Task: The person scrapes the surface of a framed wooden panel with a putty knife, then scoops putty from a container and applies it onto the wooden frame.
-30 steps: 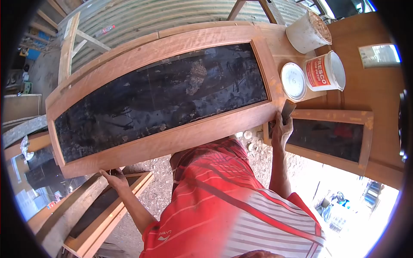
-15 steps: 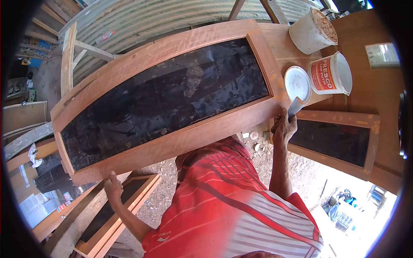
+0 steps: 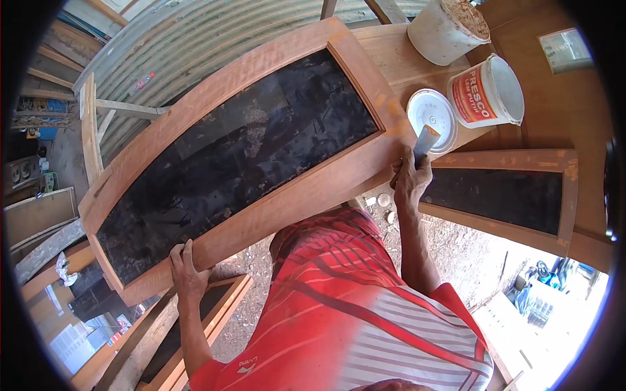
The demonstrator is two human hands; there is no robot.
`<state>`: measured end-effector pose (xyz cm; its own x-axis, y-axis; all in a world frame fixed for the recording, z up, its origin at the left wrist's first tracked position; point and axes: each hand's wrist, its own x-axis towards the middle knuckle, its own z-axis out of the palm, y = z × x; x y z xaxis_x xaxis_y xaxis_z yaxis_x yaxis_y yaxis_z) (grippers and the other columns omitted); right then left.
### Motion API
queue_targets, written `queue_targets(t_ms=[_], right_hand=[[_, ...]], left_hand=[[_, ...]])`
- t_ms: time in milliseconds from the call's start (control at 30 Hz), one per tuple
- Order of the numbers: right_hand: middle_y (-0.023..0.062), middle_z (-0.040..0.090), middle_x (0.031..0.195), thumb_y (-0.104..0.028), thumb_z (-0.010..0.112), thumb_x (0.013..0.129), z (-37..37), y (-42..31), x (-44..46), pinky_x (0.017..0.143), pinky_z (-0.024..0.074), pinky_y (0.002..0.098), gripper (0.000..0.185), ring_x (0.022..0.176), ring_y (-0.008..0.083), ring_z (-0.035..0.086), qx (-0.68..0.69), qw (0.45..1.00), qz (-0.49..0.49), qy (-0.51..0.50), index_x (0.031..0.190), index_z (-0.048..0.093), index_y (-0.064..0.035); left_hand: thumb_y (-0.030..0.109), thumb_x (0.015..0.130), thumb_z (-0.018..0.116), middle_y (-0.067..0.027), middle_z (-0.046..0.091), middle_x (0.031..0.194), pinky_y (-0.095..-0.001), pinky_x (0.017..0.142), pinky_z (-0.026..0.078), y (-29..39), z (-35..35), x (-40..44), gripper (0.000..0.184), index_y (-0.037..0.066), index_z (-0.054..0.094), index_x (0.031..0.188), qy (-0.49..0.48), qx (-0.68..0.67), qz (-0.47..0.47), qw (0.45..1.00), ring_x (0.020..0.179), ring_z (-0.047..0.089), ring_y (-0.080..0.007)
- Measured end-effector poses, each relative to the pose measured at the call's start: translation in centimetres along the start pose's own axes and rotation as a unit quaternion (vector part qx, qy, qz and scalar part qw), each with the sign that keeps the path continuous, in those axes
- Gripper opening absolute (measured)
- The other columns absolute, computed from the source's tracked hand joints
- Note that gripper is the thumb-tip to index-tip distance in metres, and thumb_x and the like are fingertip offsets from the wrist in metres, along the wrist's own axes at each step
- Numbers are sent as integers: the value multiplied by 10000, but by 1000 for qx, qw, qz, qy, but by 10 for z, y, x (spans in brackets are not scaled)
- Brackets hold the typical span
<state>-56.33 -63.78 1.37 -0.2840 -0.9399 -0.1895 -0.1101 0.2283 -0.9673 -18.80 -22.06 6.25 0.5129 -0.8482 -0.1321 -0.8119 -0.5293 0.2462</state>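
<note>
A wooden-framed panel (image 3: 297, 208) with one curved side and a dark, smudged glass-like centre (image 3: 241, 153) lies slantwise before me. My left hand (image 3: 189, 274) grips its near edge toward the left end, fingertips over the frame. At the right end, my right hand (image 3: 412, 182) is closed round what looks like a putty knife (image 3: 426, 141), a flat blade with orange-brown putty on its tip. That hand is close against the frame's right corner; whether it also touches the wood I cannot tell. Orange filler patches mark the frame there.
A white lid (image 3: 432, 111), a labelled white bucket (image 3: 473, 98) and a bucket crusted with brown matter (image 3: 443, 32) stand on the wooden worktop (image 3: 378, 55). Another framed panel (image 3: 502, 158) is at right; one more (image 3: 228, 306) leans lower left beside a timber plank (image 3: 140, 335).
The panel has turned, its right end swinging up relative to its left. My left hand has moved right and now holds the near edge with fingers on top. My right hand still holds the knife.
</note>
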Motion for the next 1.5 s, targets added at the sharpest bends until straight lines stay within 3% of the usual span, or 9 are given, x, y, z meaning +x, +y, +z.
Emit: queue_targets(t_ms=[333, 500, 533, 667, 933, 1067, 1200, 1433, 1500], right_hand=[[30, 619, 686, -308, 755, 1047, 12, -9, 45, 386, 375, 292, 314, 448, 96, 507, -52, 991, -105, -68, 981, 599, -45], [175, 755, 983, -318, 727, 1038, 5, -5, 50, 825, 547, 441, 414, 900, 256, 699, -183, 967, -165, -61, 1202, 685, 60], [43, 672, 792, -334, 745, 1045, 3, 19, 66, 533, 450, 312, 364, 617, 116, 559, -162, 964, -196, -73, 1155, 662, 3], [46, 688, 993, -328, 748, 1045, -1, 30, 74, 740, 533, 343, 404, 869, 146, 609, -137, 966, -172, -133, 1227, 667, 23], [-3, 532, 682, -396, 728, 1058, 10, 16, 30, 502, 381, 268, 373, 547, 87, 463, -134, 961, -199, -137, 1081, 654, -31], [-10, 532, 736, -371, 722, 1069, 35, 23, -13, 518, 390, 261, 364, 588, 79, 483, -68, 942, -230, -236, 1147, 658, -21], [-2, 583, 829, -244, 642, 1082, 56, 29, -75, 558, 433, 270, 267, 664, 94, 532, -51, 937, -262, -227, 1221, 651, -16], [49, 681, 829, -130, 556, 1026, 132, 0, -171, 448, 402, 255, 150, 629, 78, 560, -86, 939, -159, -293, 1087, 662, -43], [75, 690, 846, -130, 508, 1019, 145, -21, -194, 622, 504, 275, 213, 722, 118, 629, -95, 936, -67, -331, 1109, 650, 0]], left_hand=[[93, 600, 1010, -205, 533, 1289, -508, 1064, 482, 24, 3, -4, 993, 24, 562, 1483, 34, 26, 35, 998, 1209, 556, -416], [64, 643, 959, -216, 528, 1330, -523, 1101, 462, 30, 4, 0, 951, 27, 551, 1501, 26, 22, 16, 999, 1254, 541, -437], [45, 652, 939, -217, 525, 1353, -528, 1120, 453, 32, 1, -2, 941, 28, 548, 1507, 28, 22, -2, 999, 1278, 534, -444], [58, 649, 931, -207, 527, 1394, -512, 1131, 462, 33, -2, -6, 931, 62, 556, 1502, 36, 2, -53, 998, 1307, 537, -441], [321, 797, 934, -216, 549, 1416, -486, 1143, 479, 17, -7, -25, 862, 30, 554, 1514, 88, -46, -44, 994, 1322, 566, -434], [441, 925, 836, -248, 577, 1456, -477, 1167, 466, -26, -13, -37, 787, 28, 551, 1532, 105, -186, -62, 975, 1331, 584, -423], [303, 975, 785, -243, 644, 1384, -477, 1138, 476, -116, -14, -50, 566, -1, 626, 1425, 266, -142, -114, 947, 1320, 600, -397], [287, 985, 773, -248, 566, 1517, -514, 1219, 408, -187, -11, 37, 576, -27, 606, 1439, 316, -81, -116, 938, 1433, 512, -422], [292, 983, 774, -255, 543, 1553, -514, 1245, 385, -169, -16, 94, 599, -26, 597, 1457, 322, -62, -58, 943, 1479, 479, -421]])
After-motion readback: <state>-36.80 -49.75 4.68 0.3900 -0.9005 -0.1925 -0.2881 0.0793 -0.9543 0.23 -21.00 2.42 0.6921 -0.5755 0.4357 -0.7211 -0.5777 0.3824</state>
